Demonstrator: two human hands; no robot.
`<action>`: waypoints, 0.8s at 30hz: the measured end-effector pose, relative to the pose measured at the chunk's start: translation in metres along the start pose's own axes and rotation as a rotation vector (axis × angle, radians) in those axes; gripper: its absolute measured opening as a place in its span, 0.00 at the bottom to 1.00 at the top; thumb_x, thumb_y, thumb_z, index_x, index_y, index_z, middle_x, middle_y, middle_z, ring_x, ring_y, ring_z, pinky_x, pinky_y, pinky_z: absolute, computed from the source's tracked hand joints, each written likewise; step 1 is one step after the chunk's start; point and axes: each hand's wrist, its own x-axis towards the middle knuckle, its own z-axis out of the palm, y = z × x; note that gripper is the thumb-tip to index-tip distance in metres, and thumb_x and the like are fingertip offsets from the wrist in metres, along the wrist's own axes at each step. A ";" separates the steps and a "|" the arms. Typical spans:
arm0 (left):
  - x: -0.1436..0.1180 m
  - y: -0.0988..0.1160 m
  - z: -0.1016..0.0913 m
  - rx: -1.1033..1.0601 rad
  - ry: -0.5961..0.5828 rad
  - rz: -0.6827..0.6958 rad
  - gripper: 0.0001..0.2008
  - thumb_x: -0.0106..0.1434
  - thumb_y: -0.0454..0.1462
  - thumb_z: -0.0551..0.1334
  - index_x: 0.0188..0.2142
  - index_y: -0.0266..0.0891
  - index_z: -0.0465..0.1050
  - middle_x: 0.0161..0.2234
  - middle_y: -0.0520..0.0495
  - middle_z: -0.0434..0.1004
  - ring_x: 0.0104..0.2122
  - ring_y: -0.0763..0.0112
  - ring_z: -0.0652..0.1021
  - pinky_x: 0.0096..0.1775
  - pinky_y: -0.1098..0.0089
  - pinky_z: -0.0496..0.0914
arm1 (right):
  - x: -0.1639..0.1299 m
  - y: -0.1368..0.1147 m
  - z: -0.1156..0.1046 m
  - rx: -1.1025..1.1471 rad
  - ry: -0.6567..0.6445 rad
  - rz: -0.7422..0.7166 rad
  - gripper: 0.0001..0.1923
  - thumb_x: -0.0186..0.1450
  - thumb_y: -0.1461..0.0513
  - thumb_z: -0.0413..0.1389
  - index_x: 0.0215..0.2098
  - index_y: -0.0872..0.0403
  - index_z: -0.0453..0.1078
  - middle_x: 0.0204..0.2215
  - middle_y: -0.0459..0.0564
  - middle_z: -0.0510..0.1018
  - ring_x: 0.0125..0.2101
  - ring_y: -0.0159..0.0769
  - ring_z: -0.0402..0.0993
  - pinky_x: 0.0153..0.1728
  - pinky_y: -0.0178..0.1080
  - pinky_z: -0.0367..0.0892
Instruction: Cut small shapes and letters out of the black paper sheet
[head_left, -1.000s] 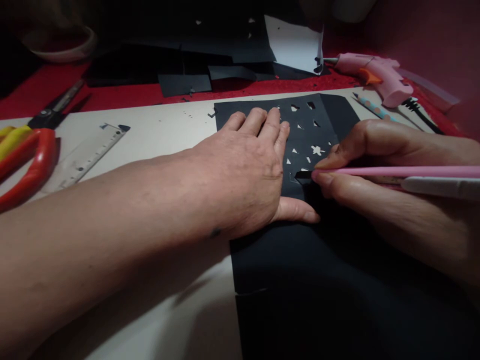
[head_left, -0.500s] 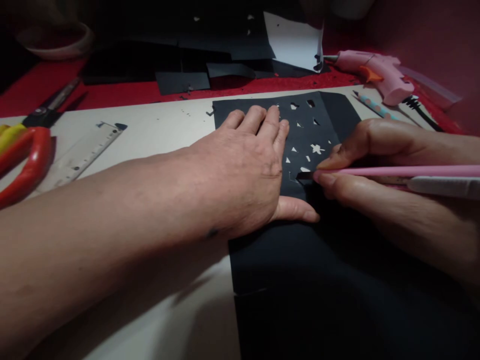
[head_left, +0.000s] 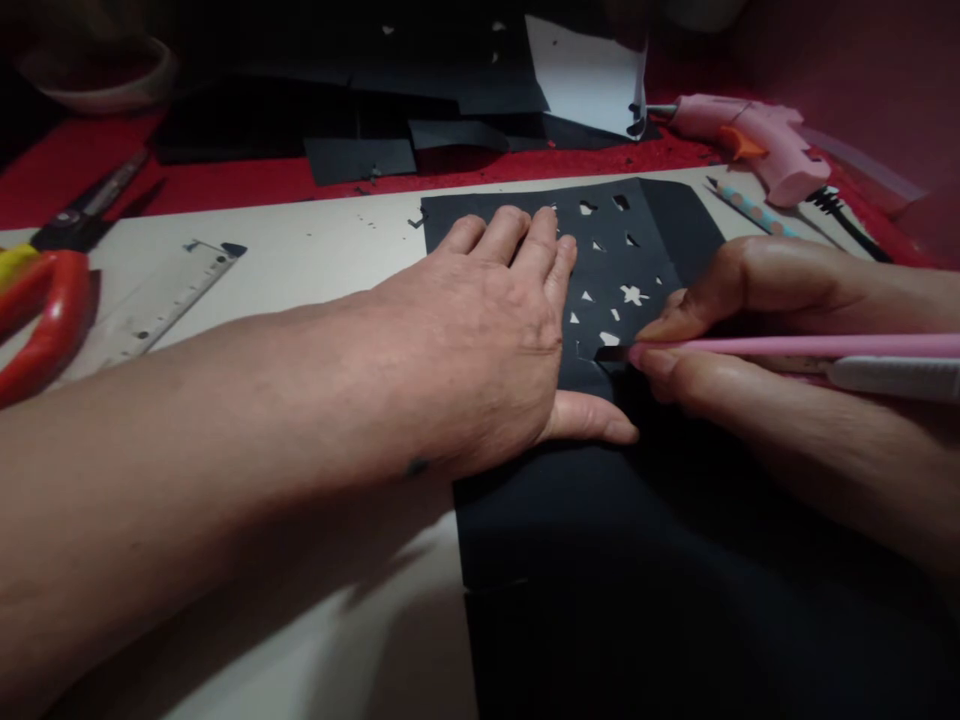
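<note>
A large sheet of black paper [head_left: 600, 540] lies on a pale board, with several small cut-out holes in its far part, one shaped like a little flower. My left hand [head_left: 510, 330] rests flat on the paper, palm down, thumb stretched out to the right. In my right hand [head_left: 705, 350], pinched between thumb and fingers, is a pink craft knife [head_left: 795, 345]. Its dark blade touches the paper just right of my left hand, beside a thin cut line and below a white cut-out. The right hand's other fingers are partly in shadow.
Orange-and-yellow scissors [head_left: 56, 310] and a clear ruler [head_left: 176, 300] lie at left on the pale board [head_left: 300, 260]. A pink glue gun [head_left: 757, 140] and a dotted pencil [head_left: 750, 210] lie at back right. Black paper pieces [head_left: 360, 160] and a tape roll [head_left: 112, 90] are behind.
The knife's blade has shifted very slightly to the right along the paper. My left hand stays pressed in place; the whole view has moved a little.
</note>
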 end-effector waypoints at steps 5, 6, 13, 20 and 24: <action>0.000 0.002 -0.001 0.012 -0.011 0.001 0.66 0.64 0.75 0.46 0.79 0.22 0.36 0.80 0.25 0.38 0.76 0.25 0.49 0.73 0.41 0.51 | -0.001 0.000 -0.002 -0.006 0.008 -0.023 0.08 0.59 0.63 0.63 0.24 0.45 0.71 0.26 0.41 0.79 0.27 0.32 0.68 0.26 0.41 0.58; -0.001 0.002 -0.001 0.010 -0.006 0.002 0.66 0.64 0.75 0.47 0.78 0.21 0.36 0.80 0.24 0.38 0.76 0.25 0.50 0.73 0.42 0.51 | -0.001 0.001 -0.002 -0.006 0.001 -0.016 0.08 0.59 0.63 0.63 0.24 0.45 0.71 0.26 0.41 0.79 0.27 0.32 0.68 0.26 0.40 0.59; -0.002 0.000 0.002 -0.028 0.055 0.013 0.65 0.64 0.74 0.50 0.78 0.22 0.43 0.78 0.22 0.43 0.74 0.22 0.53 0.71 0.38 0.54 | -0.002 0.004 -0.003 -0.031 -0.018 -0.053 0.09 0.59 0.63 0.61 0.24 0.45 0.68 0.23 0.41 0.76 0.25 0.33 0.68 0.24 0.41 0.60; -0.002 0.000 0.003 -0.011 0.050 0.011 0.66 0.63 0.74 0.50 0.78 0.21 0.42 0.79 0.24 0.41 0.74 0.21 0.55 0.70 0.38 0.56 | 0.001 0.001 -0.004 -0.027 -0.002 -0.051 0.07 0.56 0.63 0.60 0.22 0.46 0.69 0.23 0.42 0.77 0.24 0.33 0.68 0.23 0.40 0.57; -0.002 -0.001 0.002 -0.009 0.018 0.022 0.66 0.64 0.73 0.53 0.78 0.21 0.38 0.80 0.24 0.36 0.76 0.23 0.51 0.72 0.39 0.53 | 0.003 -0.001 -0.002 -0.005 -0.017 -0.048 0.06 0.58 0.60 0.62 0.24 0.47 0.72 0.22 0.43 0.77 0.23 0.33 0.66 0.22 0.40 0.54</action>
